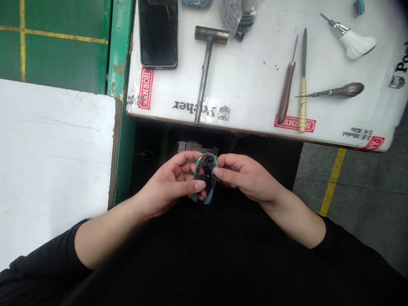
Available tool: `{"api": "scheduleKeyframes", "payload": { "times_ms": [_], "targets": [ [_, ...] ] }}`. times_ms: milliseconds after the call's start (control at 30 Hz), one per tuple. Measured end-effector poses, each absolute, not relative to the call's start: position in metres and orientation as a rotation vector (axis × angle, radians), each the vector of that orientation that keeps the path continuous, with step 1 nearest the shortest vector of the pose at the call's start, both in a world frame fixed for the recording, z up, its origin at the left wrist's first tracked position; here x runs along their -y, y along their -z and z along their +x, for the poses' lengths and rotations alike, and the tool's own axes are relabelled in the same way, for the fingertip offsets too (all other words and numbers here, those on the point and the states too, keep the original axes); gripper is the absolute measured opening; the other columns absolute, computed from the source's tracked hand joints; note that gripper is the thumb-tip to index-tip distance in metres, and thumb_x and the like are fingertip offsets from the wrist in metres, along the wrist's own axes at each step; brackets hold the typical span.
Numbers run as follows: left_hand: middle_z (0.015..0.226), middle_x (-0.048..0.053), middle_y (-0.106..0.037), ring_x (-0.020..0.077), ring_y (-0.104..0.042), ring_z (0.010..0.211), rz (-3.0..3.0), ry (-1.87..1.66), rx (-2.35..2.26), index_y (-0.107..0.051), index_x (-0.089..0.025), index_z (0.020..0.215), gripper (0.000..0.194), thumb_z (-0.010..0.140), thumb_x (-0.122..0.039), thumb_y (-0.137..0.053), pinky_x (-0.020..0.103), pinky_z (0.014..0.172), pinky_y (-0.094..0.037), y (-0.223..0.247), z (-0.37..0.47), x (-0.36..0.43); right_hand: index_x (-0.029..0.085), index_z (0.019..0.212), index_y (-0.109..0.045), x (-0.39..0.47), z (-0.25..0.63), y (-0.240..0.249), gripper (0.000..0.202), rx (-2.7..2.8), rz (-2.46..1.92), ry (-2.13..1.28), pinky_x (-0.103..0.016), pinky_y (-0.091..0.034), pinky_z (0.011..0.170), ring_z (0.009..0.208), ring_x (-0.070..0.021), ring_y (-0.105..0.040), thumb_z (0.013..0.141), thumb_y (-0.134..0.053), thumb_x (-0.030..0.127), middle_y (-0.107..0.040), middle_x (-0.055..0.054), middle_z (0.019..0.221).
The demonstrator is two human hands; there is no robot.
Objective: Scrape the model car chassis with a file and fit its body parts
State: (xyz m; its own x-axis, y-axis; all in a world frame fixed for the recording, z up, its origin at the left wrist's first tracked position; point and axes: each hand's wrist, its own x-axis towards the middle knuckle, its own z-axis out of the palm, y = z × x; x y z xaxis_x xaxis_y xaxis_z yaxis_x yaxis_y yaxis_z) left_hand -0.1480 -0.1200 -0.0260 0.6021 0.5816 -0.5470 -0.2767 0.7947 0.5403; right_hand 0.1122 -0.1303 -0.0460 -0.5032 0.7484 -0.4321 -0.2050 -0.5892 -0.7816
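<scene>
Both hands are drawn together below the T-shaped bare-metal hammer [206, 61], in the head view, closed around one small blue-grey, arch-shaped shell [208, 197] that looks like plastic. Its narrow, rounded end points up toward the hammer's handle, and dark inner parts [207, 179] sit inside the arch, too small to make out singly. The left hand [172, 178] is partly closed, thumb pressed across the front and fingers curled around and behind; the right hand [244, 174] has thumb and forefinger pinched on the upper right rim, the other fingers tucked in. Just right of the hammer's head lies a crumpled, clear plastic bag [232, 16] with dark pieces in it, their shape blurred by the film. Left of the hammer is a black, flat, rectangular smartphone [158, 36]. Well to its right lie a thin awl with a brown handle [287, 91], a dark flat file with a cream wrapped handle [302, 91], a slim grey metal tool [344, 90] whose thin tip meets the file's handle, and, farther up, a short-shafted tool with a bulbous white handle [357, 43]. Under the hammer spreads the white, printed table covering [248, 72].
</scene>
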Motion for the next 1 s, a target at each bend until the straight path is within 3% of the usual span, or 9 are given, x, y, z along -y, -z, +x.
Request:
{"api": "scheduleKeyframes", "payload": {
  "times_ms": [100, 467, 700, 900, 1000],
  "targets": [
    [0.112, 0.0, -0.082, 0.0153, -0.086, 0.086, 0.449, -0.526, -0.789, -0.078, -0.03, 0.143, 0.053, 0.097, -0.015, -0.1, 0.027, 0.081, -0.075, 0.028, -0.148, 0.121, 0.017, 0.097, -0.079, 0.129, 0.113, 0.045, 0.042, 0.897, -1.072, -2.13, -0.024, -0.037, 0.06, 0.065, -0.0106, -0.045, 0.103, -0.097, 0.054, -0.059, 0.004, 0.075],
    [0.114, 0.003, -0.082, 0.0174, -0.085, 0.088, 0.485, -0.554, -0.843, -0.076, -0.027, 0.141, 0.053, 0.095, -0.017, -0.102, 0.03, 0.082, -0.075, 0.024, -0.147, 0.121, 0.016, 0.095, -0.076, 0.134, 0.113, 0.051, 0.047, 0.774, -1.061, -2.227, -0.021, -0.037, 0.056, 0.063, -0.0106, -0.048, 0.098, -0.1, 0.056, -0.062, 0.001, 0.076],
    [0.117, 0.003, -0.082, 0.0171, -0.085, 0.084, 0.45, -0.569, -0.846, -0.074, -0.025, 0.14, 0.056, 0.093, -0.017, -0.103, 0.029, 0.078, -0.075, 0.022, -0.146, 0.12, 0.016, 0.095, -0.078, 0.132, 0.113, 0.045, 0.045, 0.77, -1.1, -2.216, -0.022, -0.035, 0.058, 0.065, -0.0105, -0.047, 0.089, -0.108, 0.049, -0.061, 0.002, 0.076],
    [0.117, 0.002, -0.082, 0.0169, -0.086, 0.083, 0.425, -0.557, -0.851, -0.074, -0.025, 0.141, 0.057, 0.093, -0.017, -0.103, 0.029, 0.077, -0.076, 0.022, -0.146, 0.121, 0.019, 0.092, -0.076, 0.13, 0.111, 0.04, 0.05, 0.852, -1.134, -2.17, -0.028, -0.049, 0.069, 0.073, -0.0149, -0.057, 0.09, -0.107, 0.058, -0.069, -0.001, 0.082],
    [0.117, 0.002, -0.083, 0.0169, -0.086, 0.083, 0.419, -0.552, -0.848, -0.074, -0.025, 0.141, 0.057, 0.093, -0.017, -0.103, 0.029, 0.077, -0.077, 0.023, -0.146, 0.121, 0.019, 0.091, -0.076, 0.131, 0.112, 0.04, 0.051, 0.874, -1.144, -2.155, -0.027, -0.046, 0.067, 0.071, -0.0144, -0.055, 0.09, -0.106, 0.06, -0.068, 0.0, 0.081]
  ]
}}
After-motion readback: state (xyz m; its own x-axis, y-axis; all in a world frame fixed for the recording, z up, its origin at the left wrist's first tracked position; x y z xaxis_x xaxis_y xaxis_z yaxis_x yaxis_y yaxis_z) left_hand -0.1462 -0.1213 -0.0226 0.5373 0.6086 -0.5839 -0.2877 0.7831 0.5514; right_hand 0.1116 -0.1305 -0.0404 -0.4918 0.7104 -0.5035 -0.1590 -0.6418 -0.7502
